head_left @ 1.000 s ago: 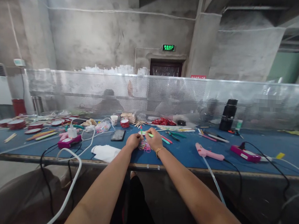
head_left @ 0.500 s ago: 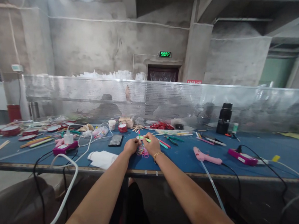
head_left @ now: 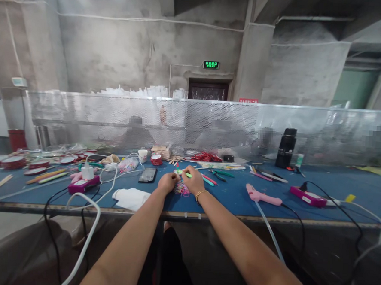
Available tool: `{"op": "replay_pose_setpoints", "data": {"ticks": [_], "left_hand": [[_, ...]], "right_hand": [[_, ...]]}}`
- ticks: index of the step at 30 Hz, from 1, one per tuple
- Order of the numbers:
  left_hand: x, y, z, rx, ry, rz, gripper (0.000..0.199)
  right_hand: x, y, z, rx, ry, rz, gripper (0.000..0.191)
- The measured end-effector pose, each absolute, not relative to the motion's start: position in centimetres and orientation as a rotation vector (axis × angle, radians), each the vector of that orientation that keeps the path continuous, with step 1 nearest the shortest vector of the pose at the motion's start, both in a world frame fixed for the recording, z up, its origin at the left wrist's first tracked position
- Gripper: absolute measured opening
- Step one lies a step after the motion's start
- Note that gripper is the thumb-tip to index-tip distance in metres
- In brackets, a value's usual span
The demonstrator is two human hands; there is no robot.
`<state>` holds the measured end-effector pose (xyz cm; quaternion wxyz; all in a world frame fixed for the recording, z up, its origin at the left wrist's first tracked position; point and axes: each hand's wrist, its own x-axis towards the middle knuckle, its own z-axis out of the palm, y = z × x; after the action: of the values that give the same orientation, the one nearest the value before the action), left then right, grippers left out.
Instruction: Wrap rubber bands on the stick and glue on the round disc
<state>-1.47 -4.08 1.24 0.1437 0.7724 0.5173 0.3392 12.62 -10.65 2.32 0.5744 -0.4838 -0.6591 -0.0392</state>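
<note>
My left hand (head_left: 167,183) is closed at the middle of the blue table, its fingertips around the lower end of a small upright stick with a red tip (head_left: 177,168). My right hand (head_left: 193,180), with a gold bracelet at the wrist, is closed on a yellow-green stick (head_left: 187,174) that lies nearly level. The two hands are close together. Between and below them is a pile of thin, many-coloured bands (head_left: 182,189) on the table.
A white cloth (head_left: 130,198) and a phone (head_left: 147,175) lie left of my hands. To the right are pliers (head_left: 219,175), a pink glue gun (head_left: 263,196), a purple power strip (head_left: 307,197) and a black bottle (head_left: 286,148). Cables hang over the front edge at both sides.
The whole view has shifted slightly upward. Both hands keep nearly the same pose around the sticks; no other clear movement shows.
</note>
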Motion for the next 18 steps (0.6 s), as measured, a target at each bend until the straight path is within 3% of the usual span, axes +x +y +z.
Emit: {"op": "replay_pose_setpoints", "data": {"ticks": [18], "left_hand": [[-1.59,-4.19,1.47,2.248,1.455,1.019,0.019]], "right_hand": [[12.66,-9.88,2.03,-1.145,-1.553,-0.126,0.009]]}}
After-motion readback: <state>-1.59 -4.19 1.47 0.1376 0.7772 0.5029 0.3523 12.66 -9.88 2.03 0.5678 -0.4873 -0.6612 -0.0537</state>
